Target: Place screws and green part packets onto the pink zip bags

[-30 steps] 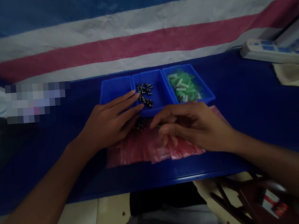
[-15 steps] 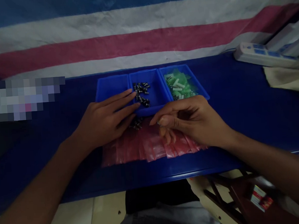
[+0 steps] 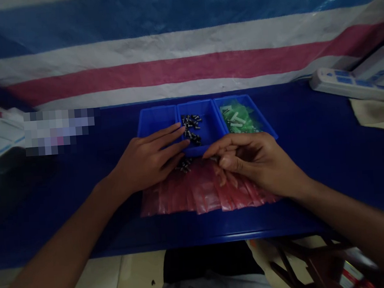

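My left hand (image 3: 155, 157) lies palm down with its fingers stretched out and slightly apart, across the near edge of the left and middle blue trays. Its fingertips are by the small black screws (image 3: 192, 128) in the middle tray (image 3: 210, 118). More dark screws (image 3: 184, 164) lie just outside, below those fingers, on red plastic bags (image 3: 202, 191). Above the bags, my right hand (image 3: 254, 161) is closed, with thumb and forefinger close together. A tiny item seems to be between them, too small and dark to name.
The right tray (image 3: 266, 125) holds a green bag (image 3: 251, 115) with white pieces. The left blue tray (image 3: 159, 115) stands beside the middle one. A power strip (image 3: 341, 78) lies at the right back. A striped sheet (image 3: 186, 67) hangs behind the blue table (image 3: 309, 122).
The camera view has shifted, so the trays, bags and hands appear slightly lower and further right. Both hands keep nearly the same pose, and the right thumb and forefinger remain close together.
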Tool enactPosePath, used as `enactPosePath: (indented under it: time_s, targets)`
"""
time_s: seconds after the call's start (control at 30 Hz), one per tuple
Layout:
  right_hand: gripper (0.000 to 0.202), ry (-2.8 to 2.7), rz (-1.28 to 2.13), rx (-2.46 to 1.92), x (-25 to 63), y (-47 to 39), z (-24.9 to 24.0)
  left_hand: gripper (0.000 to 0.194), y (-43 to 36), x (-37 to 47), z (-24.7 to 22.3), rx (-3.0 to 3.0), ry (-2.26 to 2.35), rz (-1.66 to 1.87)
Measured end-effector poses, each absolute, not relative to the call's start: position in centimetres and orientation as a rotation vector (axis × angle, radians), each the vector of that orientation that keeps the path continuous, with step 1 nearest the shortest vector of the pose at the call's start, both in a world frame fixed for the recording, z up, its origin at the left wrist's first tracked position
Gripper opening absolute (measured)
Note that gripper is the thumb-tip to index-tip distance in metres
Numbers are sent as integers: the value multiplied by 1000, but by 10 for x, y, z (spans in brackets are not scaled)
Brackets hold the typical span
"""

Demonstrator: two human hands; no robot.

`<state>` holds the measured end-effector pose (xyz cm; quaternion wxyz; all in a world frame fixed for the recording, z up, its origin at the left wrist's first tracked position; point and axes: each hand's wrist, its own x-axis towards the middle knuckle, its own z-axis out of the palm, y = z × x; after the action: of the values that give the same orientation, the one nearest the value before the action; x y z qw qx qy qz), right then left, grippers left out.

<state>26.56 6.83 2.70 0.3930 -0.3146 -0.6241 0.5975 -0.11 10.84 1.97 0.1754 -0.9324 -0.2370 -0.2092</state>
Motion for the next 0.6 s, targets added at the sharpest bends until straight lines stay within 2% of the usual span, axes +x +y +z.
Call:
enactPosePath:
  time_s: [0.17, 0.4, 0.5, 0.6]
  targets:
    - [12, -1533, 1649, -690, 264, 68, 24, 25, 108, -2, 20, -2712, -747, -594]
    - [25, -1395, 1752, -762, 265, 70, 29, 26, 108, -4, 19, -2669, -718, -566]
    - [24, -1350, 1561, -723, 269, 73, 30, 24, 108, -3, 20, -2630, -682, -579]
    - [24, -1654, 1093, -805, 274, 75, 25, 24, 108, -2, 20, -2614, -670, -570]
